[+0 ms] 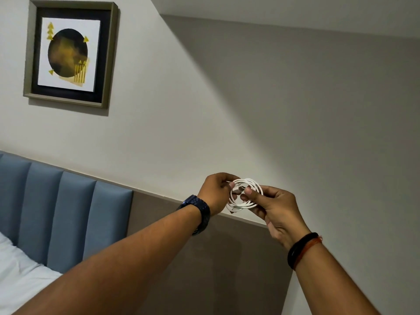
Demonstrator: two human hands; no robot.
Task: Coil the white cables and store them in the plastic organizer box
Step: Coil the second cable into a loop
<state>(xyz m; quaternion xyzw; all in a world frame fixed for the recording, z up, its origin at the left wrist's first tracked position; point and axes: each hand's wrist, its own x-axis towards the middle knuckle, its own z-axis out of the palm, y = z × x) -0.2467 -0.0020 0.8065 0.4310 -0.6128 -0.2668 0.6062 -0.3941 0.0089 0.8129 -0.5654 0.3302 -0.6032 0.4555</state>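
Our forearms (127, 264) reach up before the wall (227, 110); left hand (216, 193) and right hand (278, 209) each hold a tight pinching grip on the coiled white cable (241, 206), held in mid-air between them.

- Both bare forearms reach forward and upward, converging so the hands nearly meet.
- The left hand (216, 193) curls its fingers round one side of the white cable coil (250, 180).
- The right hand (277, 210) pinches the coil's other side between thumb and forefinger.
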